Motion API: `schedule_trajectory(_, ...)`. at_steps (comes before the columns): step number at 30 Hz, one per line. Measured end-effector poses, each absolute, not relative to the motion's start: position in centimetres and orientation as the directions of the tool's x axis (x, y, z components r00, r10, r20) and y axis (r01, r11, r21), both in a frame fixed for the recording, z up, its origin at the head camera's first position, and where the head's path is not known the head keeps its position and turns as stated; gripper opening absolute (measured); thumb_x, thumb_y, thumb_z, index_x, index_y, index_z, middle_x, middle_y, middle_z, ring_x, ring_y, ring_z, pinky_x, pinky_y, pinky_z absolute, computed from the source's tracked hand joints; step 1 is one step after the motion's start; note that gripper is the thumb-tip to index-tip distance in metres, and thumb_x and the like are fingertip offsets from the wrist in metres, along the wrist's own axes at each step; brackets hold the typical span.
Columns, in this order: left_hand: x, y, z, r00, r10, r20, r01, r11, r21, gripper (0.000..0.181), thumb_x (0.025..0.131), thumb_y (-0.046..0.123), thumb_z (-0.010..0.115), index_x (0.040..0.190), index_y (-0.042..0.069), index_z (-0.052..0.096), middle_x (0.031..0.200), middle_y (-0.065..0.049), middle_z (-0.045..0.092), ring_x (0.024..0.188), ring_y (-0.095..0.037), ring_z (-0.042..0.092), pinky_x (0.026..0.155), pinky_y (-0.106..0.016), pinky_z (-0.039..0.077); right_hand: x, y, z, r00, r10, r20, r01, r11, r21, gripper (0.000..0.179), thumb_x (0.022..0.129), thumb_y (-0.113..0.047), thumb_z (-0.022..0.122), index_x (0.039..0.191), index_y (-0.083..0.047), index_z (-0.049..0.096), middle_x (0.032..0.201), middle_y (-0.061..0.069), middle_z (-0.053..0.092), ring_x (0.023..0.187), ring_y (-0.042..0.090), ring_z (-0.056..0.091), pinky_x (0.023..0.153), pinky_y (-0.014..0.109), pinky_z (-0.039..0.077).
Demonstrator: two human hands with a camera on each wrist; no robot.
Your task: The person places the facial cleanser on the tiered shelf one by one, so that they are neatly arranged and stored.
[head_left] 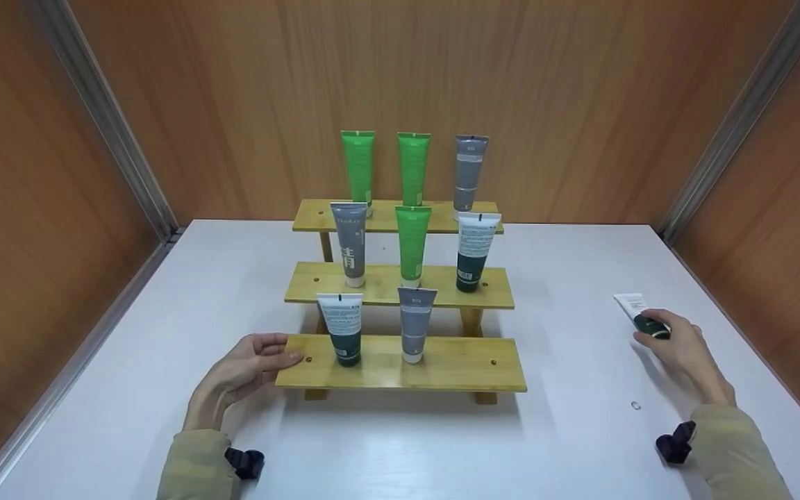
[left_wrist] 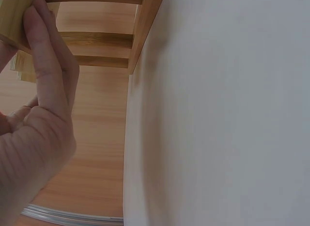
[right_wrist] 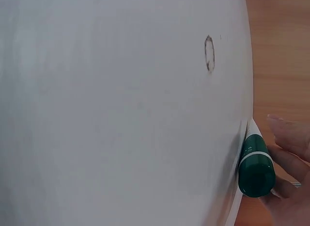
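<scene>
At the left end of the lowest tier, my left hand (head_left: 251, 364) grips the wooden three-step stand (head_left: 469, 375), thumb on top and fingers (left_wrist: 48, 75) under the board's edge. To the right of the stand, my right hand (head_left: 681, 351) holds a white and dark green squeeze tube (head_left: 630, 303) by its green cap end (right_wrist: 255, 170), low over the white table. On the lowest step stand a white and green tube (head_left: 343, 326) and a grey tube (head_left: 415, 323), caps down.
The middle step carries a grey tube (head_left: 351, 243), a green tube (head_left: 412, 243) and a white-green tube (head_left: 475, 250). Two green tubes and a grey tube (head_left: 469, 170) occupy the top step. A small ring shape (head_left: 635, 405) shows on the table. Wooden walls (head_left: 400, 83) enclose it.
</scene>
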State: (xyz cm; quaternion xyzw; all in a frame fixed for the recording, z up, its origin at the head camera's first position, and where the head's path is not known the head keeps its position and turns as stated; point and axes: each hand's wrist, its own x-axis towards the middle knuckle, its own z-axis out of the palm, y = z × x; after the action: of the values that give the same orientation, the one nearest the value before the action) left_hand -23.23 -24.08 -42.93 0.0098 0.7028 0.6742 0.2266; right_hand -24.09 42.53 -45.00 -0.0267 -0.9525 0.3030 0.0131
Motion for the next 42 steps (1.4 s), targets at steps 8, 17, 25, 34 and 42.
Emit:
schedule_trajectory(8, -23.31, -24.05, -43.01, -0.9, 0.303, -0.312, -0.294, 0.104, 0.95, 0.078, 0.091, 0.016, 0.075, 0.146, -0.014, 0.031, 0.117, -0.007, 0.069, 0.1, -0.011, 0.071, 0.09, -0.024, 0.06, -23.98, 42.32, -45.04, -0.995, 0.071, 0.074, 0.014, 0.81, -0.587, 0.054, 0.098, -0.017, 0.063, 0.141, 0.011, 0.045, 0.143, 0.04, 0.044, 0.133, 0.059, 0.042, 0.108, 0.068, 0.04)
schedule_trajectory(17, -23.31, -24.07, -43.02, -0.898, 0.316, -0.307, -0.293, 0.092, 0.952, 0.074, 0.091, 0.016, 0.075, 0.145, -0.014, 0.034, 0.113, -0.005, 0.071, 0.099, -0.012, 0.072, 0.089, -0.024, 0.061, -23.97, 42.26, -45.11, -0.985, 0.107, 0.135, 0.003, 0.792, -0.611, 0.042, 0.097, -0.013, 0.066, 0.132, 0.009, 0.056, 0.131, 0.036, 0.058, 0.123, 0.053, 0.055, 0.086, 0.013, 0.052)
schedule_trajectory(25, -23.1, -24.5, -43.18, -0.883, 0.391, -0.26, -0.271, 0.028, 0.962, 0.067, 0.094, 0.009, 0.07, 0.142, -0.019, 0.033, 0.109, -0.001, 0.073, 0.1, -0.011, 0.072, 0.089, -0.023, 0.061, -23.96, 42.21, -45.02, -0.979, 0.144, 0.146, 0.023, 0.784, -0.62, 0.036, 0.095, -0.008, 0.067, 0.127, 0.006, 0.06, 0.116, 0.028, 0.067, 0.096, 0.021, 0.063, 0.068, 0.002, 0.044)
schedule_trajectory(34, -23.12, -24.51, -43.19, -0.884, 0.391, -0.257, -0.265, 0.036, 0.964, 0.067, 0.094, 0.01, 0.07, 0.142, -0.018, 0.034, 0.111, -0.002, 0.073, 0.101, -0.011, 0.072, 0.09, -0.024, 0.06, -23.93, 42.26, -45.14, -0.982, 0.147, 0.118, 0.046, 0.796, -0.604, 0.042, 0.093, -0.011, 0.069, 0.13, 0.005, 0.058, 0.107, 0.023, 0.066, 0.094, 0.024, 0.061, 0.067, 0.003, 0.043)
schedule_trajectory(42, -23.15, -24.47, -43.13, -0.884, 0.38, -0.274, -0.282, 0.035, 0.959, 0.069, 0.093, 0.011, 0.071, 0.144, -0.017, 0.033, 0.111, -0.002, 0.073, 0.101, -0.012, 0.072, 0.091, -0.024, 0.06, -23.82, 42.56, -45.09, -0.993, 0.116, -0.023, 0.105, 0.771, -0.629, 0.054, 0.096, -0.024, 0.067, 0.137, 0.007, 0.051, 0.13, 0.036, 0.055, 0.117, 0.049, 0.057, 0.088, 0.039, 0.059)
